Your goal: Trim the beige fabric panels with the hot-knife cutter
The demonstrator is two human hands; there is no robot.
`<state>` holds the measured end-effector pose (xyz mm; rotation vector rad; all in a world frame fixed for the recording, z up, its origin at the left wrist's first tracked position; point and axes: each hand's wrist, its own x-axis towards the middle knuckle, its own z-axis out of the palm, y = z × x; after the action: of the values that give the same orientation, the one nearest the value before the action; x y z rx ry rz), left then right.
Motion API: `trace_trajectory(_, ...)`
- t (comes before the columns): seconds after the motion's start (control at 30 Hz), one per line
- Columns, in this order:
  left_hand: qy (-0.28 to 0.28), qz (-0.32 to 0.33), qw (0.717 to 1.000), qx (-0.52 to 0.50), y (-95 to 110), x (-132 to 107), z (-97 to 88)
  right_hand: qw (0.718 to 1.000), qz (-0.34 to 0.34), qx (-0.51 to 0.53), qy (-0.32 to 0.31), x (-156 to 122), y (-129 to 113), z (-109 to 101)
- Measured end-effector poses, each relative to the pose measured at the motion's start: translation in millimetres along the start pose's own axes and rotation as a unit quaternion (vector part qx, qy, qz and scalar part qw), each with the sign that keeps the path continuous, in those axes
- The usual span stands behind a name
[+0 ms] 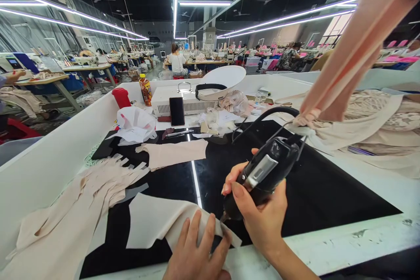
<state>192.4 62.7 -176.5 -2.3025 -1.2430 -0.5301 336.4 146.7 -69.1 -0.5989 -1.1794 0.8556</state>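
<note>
My right hand [259,210] is closed around a black corded hand tool [262,173], its tip pointing down at the edge of a beige fabric piece [154,221]. My left hand [197,249] lies on that same piece with fingers spread, pressing it flat onto the black mat [315,192]. The tool's cable [262,118] loops up and back behind it. Another beige piece [175,153] lies farther back on the mat.
A heap of beige fabric strips [75,210] lies at the left. Lace and beige cloth [370,127] are piled at the right. At the back stand a white box device [187,100], a phone [177,111], a bottle [145,89] and a red cup [121,97]. White walls edge the table.
</note>
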Motion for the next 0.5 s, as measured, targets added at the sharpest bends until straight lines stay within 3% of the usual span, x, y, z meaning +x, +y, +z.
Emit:
trace_trajectory(0.17,0.028,-0.007,1.0,0.006,0.4,-5.5,6.5,1.0,0.007,0.004,0.003,0.7,0.1,1.1)
trace_trajectory(0.5,0.032,0.017,0.999,0.022,-2.1,-9.9,10.5,1.0,0.021,0.007,0.006,0.0,-0.6,2.0)
